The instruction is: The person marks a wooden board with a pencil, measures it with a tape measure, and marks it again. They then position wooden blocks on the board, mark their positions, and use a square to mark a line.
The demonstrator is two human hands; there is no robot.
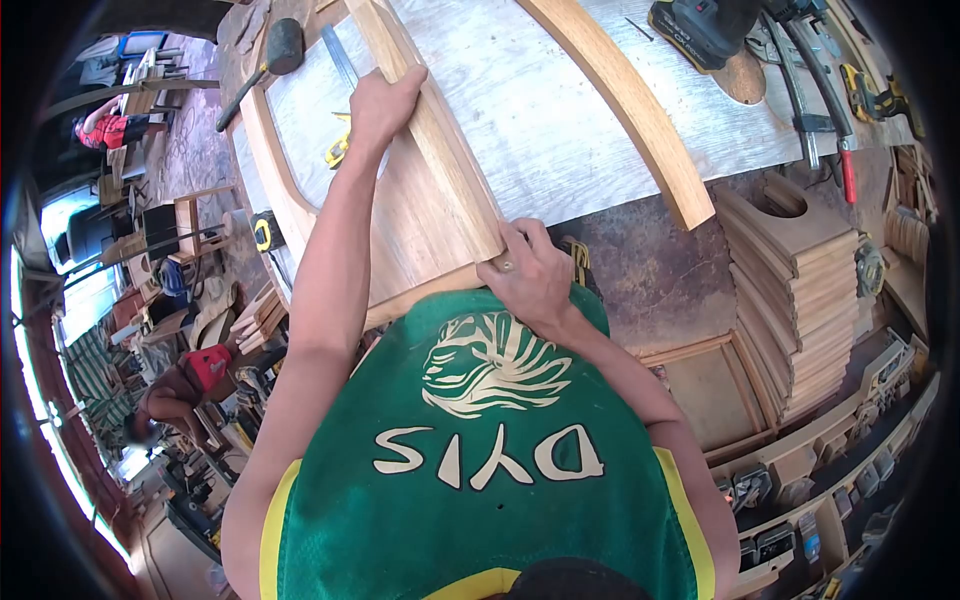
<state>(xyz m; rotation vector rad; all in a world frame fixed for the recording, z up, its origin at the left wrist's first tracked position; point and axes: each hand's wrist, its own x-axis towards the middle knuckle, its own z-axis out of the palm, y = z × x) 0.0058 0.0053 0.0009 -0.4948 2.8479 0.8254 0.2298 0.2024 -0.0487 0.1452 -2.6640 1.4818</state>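
Observation:
My left hand [385,105] is closed around a light wooden rail [440,125] that runs from the top of the view toward my body. Near my chest, my right hand [530,275] grips the rail's near end at the corner, its fingers curled over the edge. The rail lies along a brown wooden panel [420,235] with a pale frame piece [275,150] with a rounded inner corner on its left. A yellow tool [338,145], partly hidden by my left wrist, and a metal bar [340,55] lie beside the rail.
A rubber mallet [285,45] rests top left. A curved wooden piece [630,110], a cordless drill [695,35] and a red-handled clamp [848,175] lie on the worktable [560,150]. Stacked wooden panels [790,290] stand right. Two people [108,125] [195,375] are at left.

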